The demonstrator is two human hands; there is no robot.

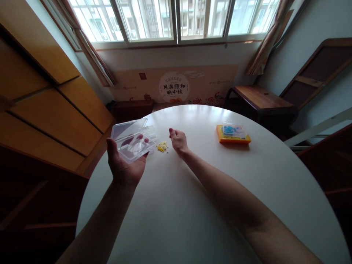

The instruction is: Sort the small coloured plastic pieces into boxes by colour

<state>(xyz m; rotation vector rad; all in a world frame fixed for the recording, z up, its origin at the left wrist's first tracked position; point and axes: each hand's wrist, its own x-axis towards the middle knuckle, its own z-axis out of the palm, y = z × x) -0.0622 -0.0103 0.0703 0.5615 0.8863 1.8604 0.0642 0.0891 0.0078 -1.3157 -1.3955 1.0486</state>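
Note:
A clear plastic box (132, 148) with its hinged lid raised rests in my left hand (126, 167), tilted above the white table. Its fingers show through the clear bottom, and the thumb is at the near left corner. To the right of the box lies a small heap of yellow and pale beads (162, 147) on the tabletop. My right hand (178, 140) is just right of the heap, its fingers curled into a closed shape. Whatever it holds, if anything, is hidden. Behind the box, other clear plastic (151, 132) shows in part on the table.
On the right of the round white table (203, 205), an orange box (233, 138) carries a clear case (234, 129) with blue pieces. Beyond the table edge stand a wooden chair (261, 97) at right and orange-brown cabinets (82, 102) at left.

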